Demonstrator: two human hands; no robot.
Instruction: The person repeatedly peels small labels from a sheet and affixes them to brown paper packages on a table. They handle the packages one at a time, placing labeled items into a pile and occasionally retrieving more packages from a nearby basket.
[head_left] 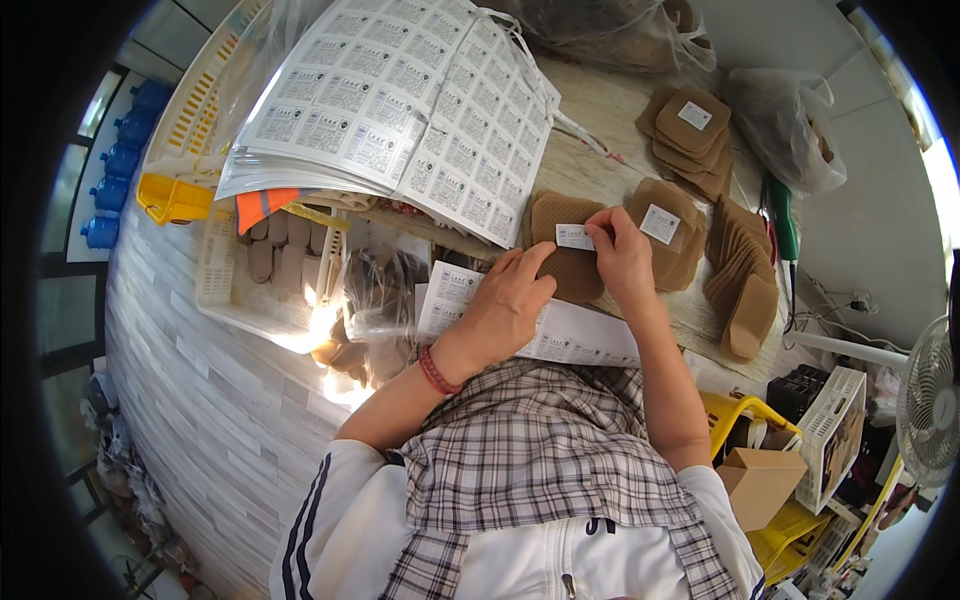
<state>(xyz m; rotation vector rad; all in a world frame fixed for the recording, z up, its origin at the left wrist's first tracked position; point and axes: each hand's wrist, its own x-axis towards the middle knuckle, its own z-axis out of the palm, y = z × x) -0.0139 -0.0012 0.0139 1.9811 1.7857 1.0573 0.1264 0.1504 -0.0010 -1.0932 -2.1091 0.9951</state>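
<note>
My right hand (625, 258) pinches the right end of a small white printed label (574, 236), which lies over a brown, textured, rounded-square pad (572, 276). The fingers of my left hand (508, 305) are apart and slightly bent, with the fingertips at that pad's left side and nothing held. Beneath the left hand and against my lap runs a strip of label sheet (585, 338). Just right of my right hand is a stack of similar brown pads (683, 250), with a white label (659, 224) on the top one.
A thick pile of label sheets (370, 90) lies at the left of the table. More brown pads (740, 275) lean in a row at right, near a labelled stack (692, 135) and a plastic bag (790, 125). A crate (215, 280), cardboard box (760, 487) and fan (930, 405) stand around.
</note>
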